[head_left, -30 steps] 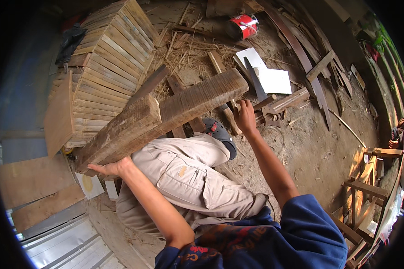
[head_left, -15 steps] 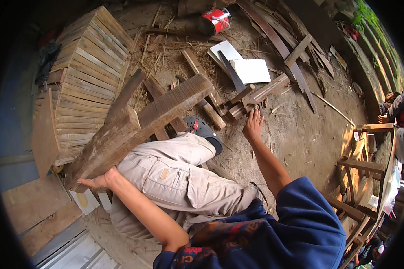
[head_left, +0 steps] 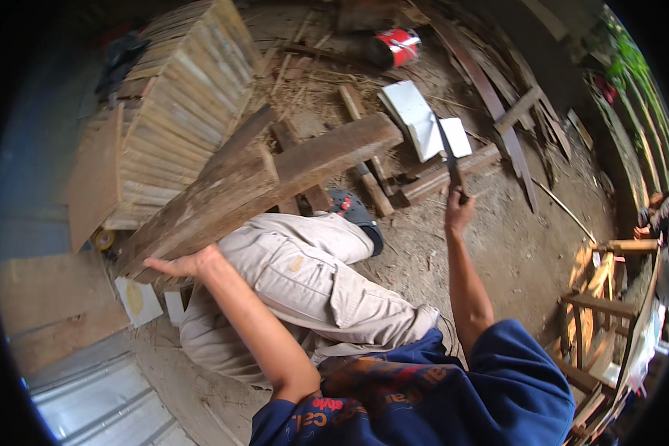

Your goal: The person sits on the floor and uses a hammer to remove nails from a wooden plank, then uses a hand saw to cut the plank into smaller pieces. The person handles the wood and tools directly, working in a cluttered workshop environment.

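Observation:
A thick brown wooden beam [head_left: 327, 156] slants across the left and middle, with a stepped cut part-way along its upper edge. My left hand [head_left: 189, 264] grips its near lower edge, one digit stretched along the side and the others hidden beneath. My right hand [head_left: 459, 212] is closed round the wooden handle of a handsaw [head_left: 448, 147]. The saw's dark blade points away from me and is held up off the ground, in front of the white sheets [head_left: 412, 111]. A grooved length of timber [head_left: 453, 175] lies just beyond my right hand.
A slatted wooden panel [head_left: 189, 126] stands at the left. Beyond the beam are a red can [head_left: 400, 48], wood shavings and scrap planks [head_left: 490, 97]. A wooden frame [head_left: 602, 305] stands at the right, near another person's hand [head_left: 643, 232]. My shod foot [head_left: 357, 219] is beside the beam.
My right hand has lifted the handsaw from the timber and ground, its blade now pointing up across the white sheets. My left hand stays on the beam. The whole view has shifted slightly.

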`<act>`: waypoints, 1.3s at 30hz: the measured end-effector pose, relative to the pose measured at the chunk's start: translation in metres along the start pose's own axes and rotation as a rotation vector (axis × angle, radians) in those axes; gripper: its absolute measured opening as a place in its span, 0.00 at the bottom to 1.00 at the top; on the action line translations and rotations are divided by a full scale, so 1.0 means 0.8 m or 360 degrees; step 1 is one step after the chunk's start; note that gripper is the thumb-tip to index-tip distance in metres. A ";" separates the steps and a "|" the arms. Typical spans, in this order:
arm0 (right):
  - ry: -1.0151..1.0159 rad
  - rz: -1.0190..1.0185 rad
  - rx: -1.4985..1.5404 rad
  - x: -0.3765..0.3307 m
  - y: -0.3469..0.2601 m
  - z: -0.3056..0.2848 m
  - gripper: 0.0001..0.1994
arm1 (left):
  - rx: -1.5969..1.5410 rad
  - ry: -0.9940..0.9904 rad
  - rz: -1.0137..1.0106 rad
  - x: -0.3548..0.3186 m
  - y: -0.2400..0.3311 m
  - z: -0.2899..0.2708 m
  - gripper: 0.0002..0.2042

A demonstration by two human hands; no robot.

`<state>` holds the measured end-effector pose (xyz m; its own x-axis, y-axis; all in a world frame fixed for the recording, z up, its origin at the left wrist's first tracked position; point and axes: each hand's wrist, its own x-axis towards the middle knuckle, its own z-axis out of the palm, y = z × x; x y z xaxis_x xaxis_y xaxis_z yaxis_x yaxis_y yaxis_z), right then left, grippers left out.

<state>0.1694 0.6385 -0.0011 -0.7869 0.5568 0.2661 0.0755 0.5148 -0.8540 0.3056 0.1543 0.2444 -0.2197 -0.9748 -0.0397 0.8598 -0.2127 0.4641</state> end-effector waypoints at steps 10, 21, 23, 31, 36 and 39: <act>-0.0630 -0.0339 0.1271 -0.088 -0.377 -0.106 0.13 | -0.0280 0.0026 0.0066 0.019 0.022 0.007 0.41; -0.2062 -0.0501 0.1011 -0.207 -0.490 -0.155 0.09 | -0.0171 0.0237 0.0507 0.058 0.103 0.009 0.43; -0.2251 -0.0519 0.0890 -0.211 -0.496 -0.162 0.09 | -0.0099 0.0275 0.0626 0.065 0.120 0.007 0.44; -0.2289 -0.0424 0.0968 -0.225 -0.500 -0.126 0.07 | -0.0060 0.0262 0.0759 0.046 0.137 0.015 0.46; -0.2332 -0.0518 0.0956 -0.213 -0.499 -0.147 0.09 | -0.0073 0.0247 0.0730 0.052 0.140 0.026 0.45; -0.2545 -0.0124 0.1125 -0.201 -0.517 -0.178 0.10 | -0.0136 0.0344 0.0743 0.058 0.143 0.020 0.42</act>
<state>0.3524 0.4288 0.3730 -0.5849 -0.8108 0.0200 0.0955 -0.0934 -0.9910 0.3864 0.0859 0.3101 0.2888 -0.9569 -0.0318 0.8799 0.2522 0.4026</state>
